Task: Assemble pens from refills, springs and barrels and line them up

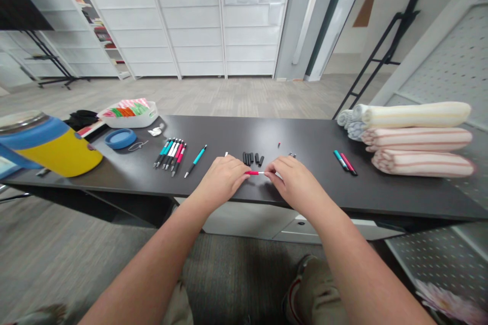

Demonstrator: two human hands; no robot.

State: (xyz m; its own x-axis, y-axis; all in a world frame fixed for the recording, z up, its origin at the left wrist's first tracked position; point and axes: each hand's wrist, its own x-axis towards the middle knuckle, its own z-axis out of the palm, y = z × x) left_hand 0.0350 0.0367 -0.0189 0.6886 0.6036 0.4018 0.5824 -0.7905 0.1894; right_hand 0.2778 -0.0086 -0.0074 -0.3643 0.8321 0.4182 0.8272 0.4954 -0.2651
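Note:
My left hand point(225, 176) is closed on a red pen barrel point(253, 172), held level just above the dark desk. From its right end sticks a thin whitish piece point(261, 173), perhaps a refill, whose far end is pinched by my right hand point(288, 177). Several short black pen grips point(250, 158) lie just beyond my fingers. A tiny red piece point(279, 144) rests farther back, and small silvery parts point(292, 155) show past my right hand. To the left are a teal pen point(195, 161) and a row of assembled pens point(170, 154).
Teal point(340, 160) and red pen parts point(348, 163) lie at right, before stacked rolled towels point(419, 139). At left stand a yellow-and-blue jug point(57, 147), a blue lid point(120, 138) and a white basket point(131, 120) of colourful packets. The dark desk point(229, 132) has its front edge near me.

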